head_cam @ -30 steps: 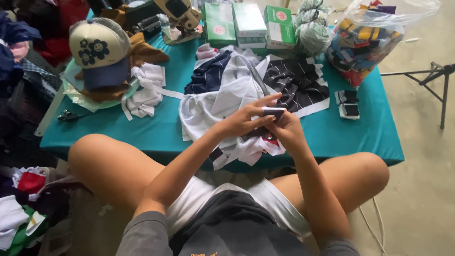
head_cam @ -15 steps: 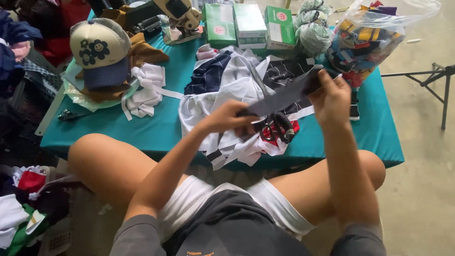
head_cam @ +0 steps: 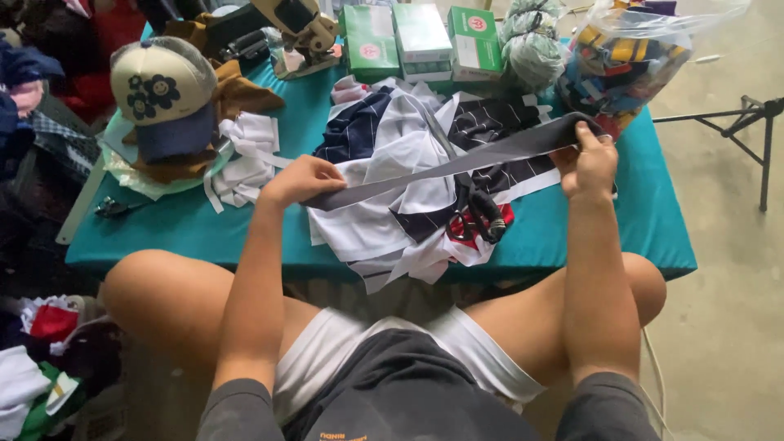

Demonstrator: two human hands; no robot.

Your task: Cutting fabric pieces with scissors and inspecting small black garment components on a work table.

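Observation:
A long grey fabric strip is stretched taut between my two hands above a teal table. My left hand pinches its lower left end. My right hand grips the upper right end, near a clear bag. Under the strip lies a heap of white and dark striped cloth. Scissors with red handles rest on that heap near the table's front edge.
A cream cap with flowers sits on brown cloth at the left, beside white cloth strips. Green boxes, yarn balls and a clear bag of coloured scraps line the back. Clothes lie on the floor at left; a metal stand is right.
My hands were together at the table's front, holding a small folded piece. They have drawn apart, right hand going up and right, and the grey strip now spans between them.

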